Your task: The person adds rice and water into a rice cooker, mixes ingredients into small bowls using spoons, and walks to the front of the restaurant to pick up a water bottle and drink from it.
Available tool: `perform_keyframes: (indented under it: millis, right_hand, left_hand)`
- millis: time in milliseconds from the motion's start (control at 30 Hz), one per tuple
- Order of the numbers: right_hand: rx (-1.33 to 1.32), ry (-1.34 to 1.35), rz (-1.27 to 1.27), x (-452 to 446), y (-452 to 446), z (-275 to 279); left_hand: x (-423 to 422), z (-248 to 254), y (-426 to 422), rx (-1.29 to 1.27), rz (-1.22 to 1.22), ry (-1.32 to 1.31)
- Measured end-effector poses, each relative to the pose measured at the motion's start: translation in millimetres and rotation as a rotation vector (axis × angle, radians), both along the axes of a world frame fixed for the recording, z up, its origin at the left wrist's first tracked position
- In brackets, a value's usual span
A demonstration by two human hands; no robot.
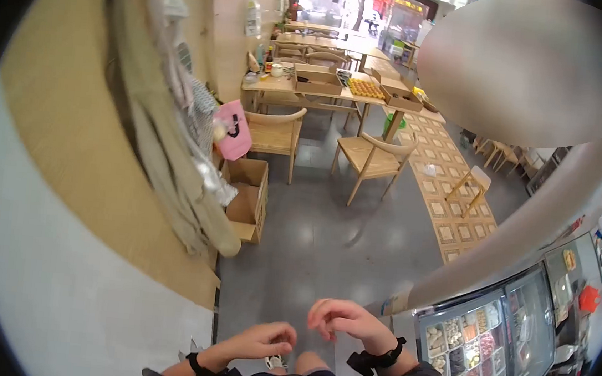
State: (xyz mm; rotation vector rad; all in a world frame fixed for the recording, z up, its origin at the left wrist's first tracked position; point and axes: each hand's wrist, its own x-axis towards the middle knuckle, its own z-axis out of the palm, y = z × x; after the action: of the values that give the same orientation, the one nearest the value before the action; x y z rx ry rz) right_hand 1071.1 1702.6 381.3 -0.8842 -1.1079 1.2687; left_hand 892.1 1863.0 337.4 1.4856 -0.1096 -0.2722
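My left hand (267,341) hangs in the air in front of my body, its fingers loosely bent and apart from the thumb. Nothing shows in it. A little higher and to the right, my right hand (344,317) is raised with the fingers curving down; it also holds nothing that I can see. Both wrists wear a black strap. The hands are apart from each other, over the grey floor (296,238), and touch no object.
Wooden chairs (374,156) and a table (281,84) bearing cardboard boxes (317,80) and a yellow tray (365,88) stand ahead. Clothes (157,114) hang on the left above an open carton (246,201). A glass-topped food cooler (470,346) and a pillar (528,215) are on the right.
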Motion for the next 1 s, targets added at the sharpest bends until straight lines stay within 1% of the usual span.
perform_keyframes:
  millis: [33,67,133,167,200,233,300,333,367,433,467,500,533,600,633,667,733,767,833,867,900,933,1000]
  right_hand:
    - [-0.204,-0.003,-0.037,26,13,-25]
    - [-0.272,-0.002,0.060,51,22,-49]
    - [-0.404,-0.017,0.262,100,43,-93]
    - [-0.369,-0.009,0.305,124,60,-107]
    - [-0.336,-0.003,0.353,146,81,-118]
    - [-0.304,0.000,0.406,173,102,-125]
    - [-0.270,-0.095,0.433,233,151,-130]
    - [-0.251,-0.151,0.444,265,173,-125]
    - [-0.308,-0.183,0.405,296,190,-121]
    - [-0.380,-0.315,0.404,343,207,-107]
    - [-0.430,-0.392,0.394,372,211,-99]
    - [-0.403,-0.444,0.488,400,209,-102]
    - [-0.468,-0.431,0.455,424,200,-103]
    - [-0.598,-0.411,0.386,465,169,-110]
    - [-0.603,-0.369,0.367,488,152,-128]
    - [-0.666,-0.254,0.397,509,137,-136]
    - [-0.655,-0.164,0.159,537,97,-156]
    - [-0.601,-0.137,0.018,558,90,-160]
    - [-0.504,-0.061,-0.284,585,73,-166]
    - [-0.591,0.133,-0.588,599,69,-143]
    - [-0.656,0.168,-0.775,631,66,-119]
    - [-0.727,0.199,-0.947,664,61,-100]
    - [-0.699,0.453,-1.087,727,51,-87]
  left_hand:
    - [13,-28,19,0.055,-0.180,0.194]
    - [27,-50,34,0.118,-0.355,0.383]
    - [47,-70,47,0.223,-0.416,0.314]
    - [52,-98,51,0.180,-0.327,0.201]
    - [84,-72,55,0.134,-0.234,0.086]
    - [116,-43,75,-0.033,-0.339,0.691]
    - [191,0,98,0.064,-0.190,0.784]
    - [228,10,107,0.115,-0.112,0.820]
    - [255,-17,119,0.154,0.065,0.633]
    - [312,-57,142,0.355,0.077,0.495]
    - [345,-64,149,0.445,0.072,0.405]
    - [381,-54,154,0.416,0.164,0.374]
    - [416,-58,166,0.423,0.179,0.285]
    - [480,-84,181,0.203,0.160,0.462]
    - [514,-101,186,0.162,0.129,0.418]
    - [544,-112,187,0.190,0.100,0.419]
    - [620,-130,191,0.265,-0.002,0.412]
    - [660,-118,187,0.269,-0.050,0.518]
    - [741,-117,182,0.247,-0.132,0.366]
    - [777,-114,178,0.226,-0.166,0.301]
    - [821,-109,174,0.190,-0.195,0.320]
    - [865,-108,166,0.151,-0.172,0.269]
    - [950,-87,139,0.095,-0.316,0.408]
